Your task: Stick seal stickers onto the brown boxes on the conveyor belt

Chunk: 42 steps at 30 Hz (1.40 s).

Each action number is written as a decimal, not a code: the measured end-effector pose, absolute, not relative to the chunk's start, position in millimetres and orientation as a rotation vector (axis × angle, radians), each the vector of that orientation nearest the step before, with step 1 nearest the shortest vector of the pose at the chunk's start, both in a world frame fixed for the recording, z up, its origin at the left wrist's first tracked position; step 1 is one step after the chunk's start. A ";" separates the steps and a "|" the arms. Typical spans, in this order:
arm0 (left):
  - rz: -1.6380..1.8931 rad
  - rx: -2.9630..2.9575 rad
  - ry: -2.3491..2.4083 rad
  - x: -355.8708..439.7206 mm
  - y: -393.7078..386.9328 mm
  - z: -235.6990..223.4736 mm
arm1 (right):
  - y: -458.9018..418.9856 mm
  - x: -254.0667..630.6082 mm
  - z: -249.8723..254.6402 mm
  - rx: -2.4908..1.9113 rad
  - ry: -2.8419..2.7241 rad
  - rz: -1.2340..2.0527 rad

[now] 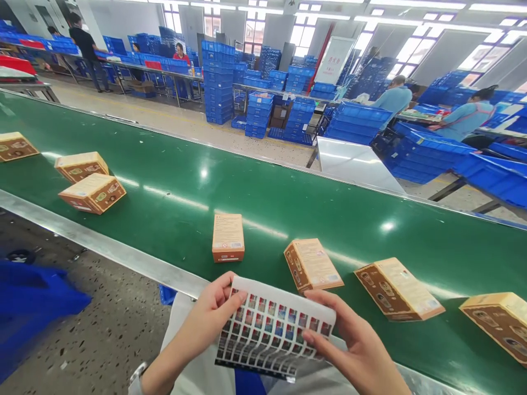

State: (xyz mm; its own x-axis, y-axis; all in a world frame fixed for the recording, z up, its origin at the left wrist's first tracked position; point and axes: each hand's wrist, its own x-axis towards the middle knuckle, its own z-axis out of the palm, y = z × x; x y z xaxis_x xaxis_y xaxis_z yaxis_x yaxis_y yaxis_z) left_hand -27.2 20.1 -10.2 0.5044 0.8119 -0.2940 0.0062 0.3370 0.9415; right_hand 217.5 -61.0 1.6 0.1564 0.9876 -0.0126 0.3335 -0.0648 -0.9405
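Between my hands is a sheet of small printed stickers (275, 323), its upper edge curled over and its lower part bending down toward my lap. My left hand (214, 307) pinches the sheet's left edge, thumb on the printed face. At the right edge my right hand (341, 334) grips it with the thumb in front and fingers behind. Just beyond the sheet, a brown and cream box (228, 236) lies on the green conveyor belt (173, 181). Another box (315, 263) lies close past my right fingers, partly hidden by them.
More boxes lie along the belt, one (397, 288) to the right and a touching pair (93, 192) to the left. A metal rail (102, 247) edges the belt. Across the aisle stand stacked blue crates (218, 82) and a seated person (465, 118).
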 end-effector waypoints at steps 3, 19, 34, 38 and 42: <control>0.826 1.457 1.044 -33.4 16.2 -9.3 | -67.2 198.6 -5.2 -1.541 -1.111 1.005; 0.915 2.411 0.746 -12.6 -2.1 5.3 | -77.9 177.7 16.5 -1.512 -1.080 1.187; 0.735 2.331 0.754 -14.5 -6.4 18.7 | -87.2 175.8 3.1 -1.529 -1.318 1.063; 0.700 2.198 0.755 -13.8 -9.3 17.6 | -88.1 179.5 8.0 -1.522 -1.325 1.052; 0.679 2.240 0.816 -14.8 -7.3 18.0 | -84.9 192.5 12.1 -1.461 -1.585 0.722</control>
